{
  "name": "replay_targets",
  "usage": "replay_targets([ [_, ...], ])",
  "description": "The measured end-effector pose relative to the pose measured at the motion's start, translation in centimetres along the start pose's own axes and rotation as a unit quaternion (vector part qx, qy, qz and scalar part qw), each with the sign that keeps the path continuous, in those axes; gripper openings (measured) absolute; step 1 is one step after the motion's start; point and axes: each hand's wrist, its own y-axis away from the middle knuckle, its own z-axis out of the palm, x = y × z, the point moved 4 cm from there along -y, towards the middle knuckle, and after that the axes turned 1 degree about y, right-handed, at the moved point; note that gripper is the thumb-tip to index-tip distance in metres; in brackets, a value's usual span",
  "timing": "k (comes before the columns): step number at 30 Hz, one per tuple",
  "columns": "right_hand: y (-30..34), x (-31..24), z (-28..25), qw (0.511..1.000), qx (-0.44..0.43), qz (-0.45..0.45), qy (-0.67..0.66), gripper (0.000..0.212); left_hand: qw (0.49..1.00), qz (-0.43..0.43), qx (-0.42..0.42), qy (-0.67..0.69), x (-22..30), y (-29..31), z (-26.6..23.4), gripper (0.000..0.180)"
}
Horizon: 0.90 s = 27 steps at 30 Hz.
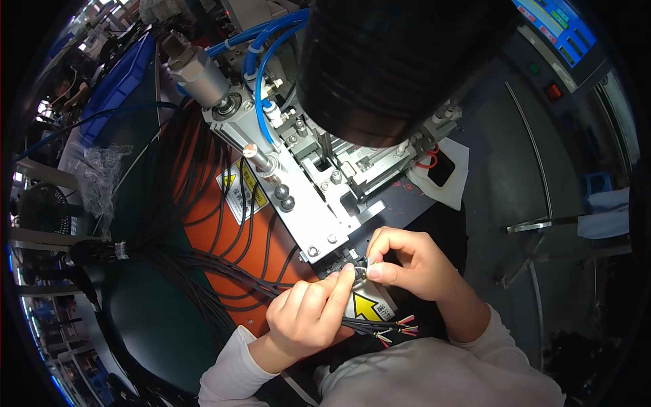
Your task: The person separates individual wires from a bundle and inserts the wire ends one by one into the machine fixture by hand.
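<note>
A: What is the right hand (419,266) doing?
B: Its thumb and forefinger are together, pinched on a thin wire (361,268) just ahead of the left fingertips.
A: And the left hand (305,313)?
B: Fingers bunched, fingertips beside that wire at a small dark fixture (350,260). I cannot tell whether they are clamped on anything.
A: So the wire sits between the 2 hands?
B: Yes, with a yellow arrow label (368,307) just below the fingertips, on the person's side.
A: Any cables?
B: A bundle of black cables (178,261) lies left of the left hand, over an orange surface (254,313). Right of its knuckles, nearer the body, are cable ends (407,330) with coloured cores.
A: Beyond the hands?
B: A metal plate (308,227) ahead of the left hand, and a white sheet (459,184) ahead of the right.
</note>
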Motion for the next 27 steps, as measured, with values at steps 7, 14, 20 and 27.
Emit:
replay_targets([
  [7, 0.2, 1.5, 0.3, 0.983, -0.027, 0.093, -0.157, 0.011, 1.0, 0.004, 0.007, 0.023, -0.1, 0.3, 0.6, 0.043],
  [14, 0.0, 1.1, -0.8, 0.993, 0.046, -0.027, 0.104, 0.011, 0.999, 0.004, -0.032, -0.005, 0.7, 0.0, 1.1, 0.026],
  [20, -0.5, 0.9, 0.3, 0.921, 0.132, -0.151, 0.335, 0.007, 0.997, -0.019, -0.076, -0.015, 0.7, 0.0, 2.0, 0.029],
  [27, -0.3, 1.2, 1.0, 0.9, 0.107, -0.15, 0.395, 0.009, 0.988, -0.043, -0.136, -0.056, 1.0, 0.1, 1.9, 0.034],
])
